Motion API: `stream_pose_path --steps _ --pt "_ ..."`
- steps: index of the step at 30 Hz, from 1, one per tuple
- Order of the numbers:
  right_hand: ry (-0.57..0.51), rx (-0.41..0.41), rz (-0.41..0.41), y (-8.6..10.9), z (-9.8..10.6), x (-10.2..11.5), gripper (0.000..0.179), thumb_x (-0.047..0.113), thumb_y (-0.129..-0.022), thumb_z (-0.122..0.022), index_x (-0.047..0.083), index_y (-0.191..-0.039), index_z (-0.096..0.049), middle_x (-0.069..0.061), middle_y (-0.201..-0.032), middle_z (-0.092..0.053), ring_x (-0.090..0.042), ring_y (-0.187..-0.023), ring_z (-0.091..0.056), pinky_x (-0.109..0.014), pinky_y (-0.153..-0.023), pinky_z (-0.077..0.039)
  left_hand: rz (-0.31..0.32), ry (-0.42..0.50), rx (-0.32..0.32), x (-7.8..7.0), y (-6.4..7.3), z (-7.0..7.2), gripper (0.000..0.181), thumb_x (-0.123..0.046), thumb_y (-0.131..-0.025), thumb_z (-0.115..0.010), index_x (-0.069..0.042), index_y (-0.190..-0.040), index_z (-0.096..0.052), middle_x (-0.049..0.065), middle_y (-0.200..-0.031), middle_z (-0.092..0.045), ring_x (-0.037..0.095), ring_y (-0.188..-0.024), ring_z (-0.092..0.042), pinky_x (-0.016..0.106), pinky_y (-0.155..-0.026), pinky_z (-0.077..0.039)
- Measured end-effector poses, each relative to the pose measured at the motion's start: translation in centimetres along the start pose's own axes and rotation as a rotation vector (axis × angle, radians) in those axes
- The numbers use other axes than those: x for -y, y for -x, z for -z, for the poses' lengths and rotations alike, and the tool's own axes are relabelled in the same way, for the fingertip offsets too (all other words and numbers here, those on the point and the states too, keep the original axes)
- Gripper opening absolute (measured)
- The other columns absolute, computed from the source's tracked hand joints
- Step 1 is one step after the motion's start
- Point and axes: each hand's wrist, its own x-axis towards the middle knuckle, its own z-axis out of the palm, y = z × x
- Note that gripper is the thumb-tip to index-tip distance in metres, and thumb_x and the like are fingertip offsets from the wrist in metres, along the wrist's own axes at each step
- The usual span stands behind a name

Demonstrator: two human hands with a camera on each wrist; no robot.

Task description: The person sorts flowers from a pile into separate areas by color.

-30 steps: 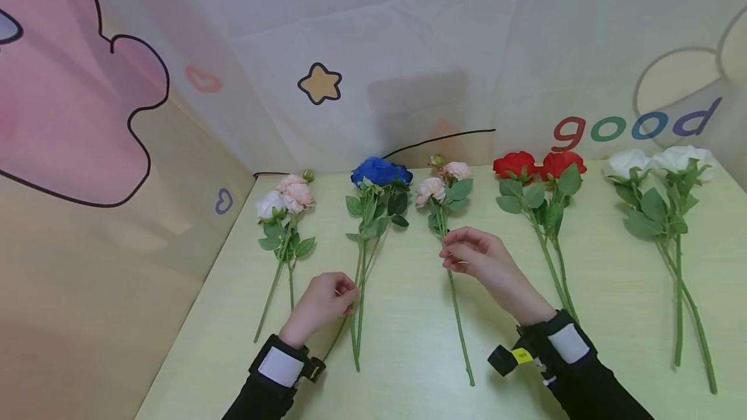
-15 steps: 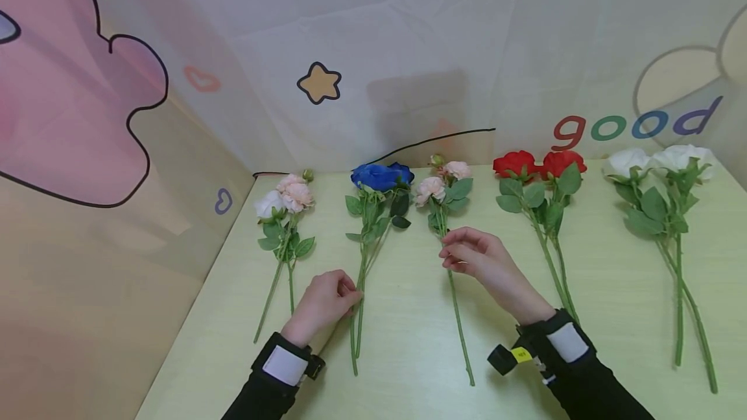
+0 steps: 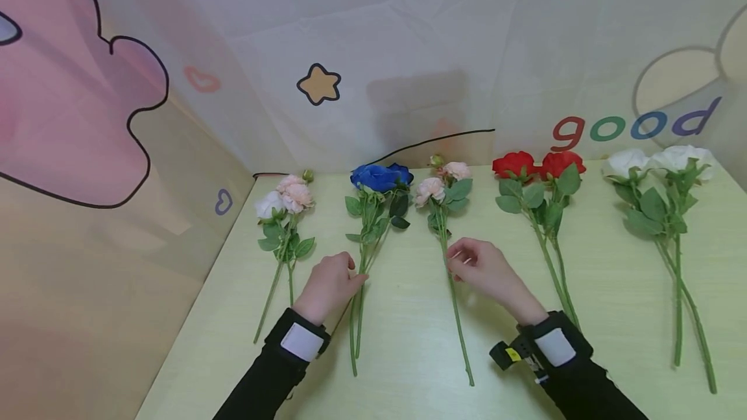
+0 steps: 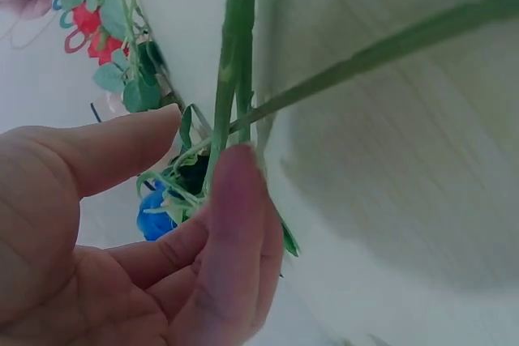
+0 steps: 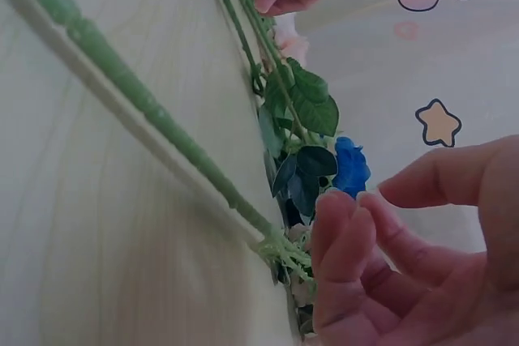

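Note:
In the head view my left hand point(image 3: 329, 287) is at the green stems of the blue roses point(image 3: 382, 177), which lie on the table. The left wrist view shows the thumb apart from the fingers, with fingertips point(image 4: 239, 172) right at the crossing stems point(image 4: 235, 54). My right hand point(image 3: 481, 271) hovers beside the single long stem point(image 3: 458, 316) of the pale pink flowers point(image 3: 432, 190). Its fingers are loosely bent and hold nothing; in the right wrist view that stem point(image 5: 154, 111) runs past the fingertips point(image 5: 328, 208).
A bunch of white and pink flowers point(image 3: 286, 199) lies at the left. To the right are red roses point(image 3: 537, 166) and white roses point(image 3: 659, 161), heads toward the wall. All lie on the pale wooden table point(image 3: 408, 355), with a printed cloth point(image 3: 408, 37) behind it.
My left hand has moved up and slightly right along the blue roses' stems, which shifted a little. The right hand has dropped slightly beside the pink flowers' stem.

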Motion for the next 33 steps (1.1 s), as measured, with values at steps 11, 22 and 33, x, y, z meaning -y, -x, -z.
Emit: stream_pose_path --steps 11,22,33 --pt "0.276 0.074 -0.080 0.5 -0.6 -0.6 0.019 0.022 -0.093 -0.069 0.004 -0.085 -0.065 -0.005 -0.071 -0.061 -0.016 -0.062 -0.053 -0.029 -0.059 -0.043 0.012 -0.058 0.043 -0.4 -0.9 -0.7 0.023 -0.019 -0.090 -0.072 -0.002 -0.079 -0.061 0.003 -0.066 -0.055 0.016 -0.058 -0.052 0.026 -0.053 -0.039" --pt "0.344 0.070 -0.111 0.8 -1.3 -1.0 0.023 0.019 -0.091 -0.071 0.006 -0.072 -0.066 0.000 -0.060 -0.055 -0.014 -0.056 -0.048 -0.027 -0.054 -0.037 0.012 -0.078 0.072 -0.1 -1.2 -0.8 0.016 -0.015 -0.090 -0.071 -0.002 -0.086 -0.062 0.006 -0.074 -0.060 0.018 -0.064 -0.054 0.028 -0.057 -0.041" --pt "0.367 0.045 -0.130 0.7 -1.7 -1.2 0.034 0.019 -0.090 -0.069 0.010 -0.059 -0.060 0.006 -0.053 -0.040 -0.011 -0.051 -0.041 -0.024 -0.051 -0.031 0.023 -0.039 0.073 0.2 -1.4 -0.8 0.014 -0.013 -0.090 -0.069 -0.003 -0.084 -0.060 0.004 -0.072 -0.055 0.018 -0.063 -0.050 0.027 -0.056 -0.038"
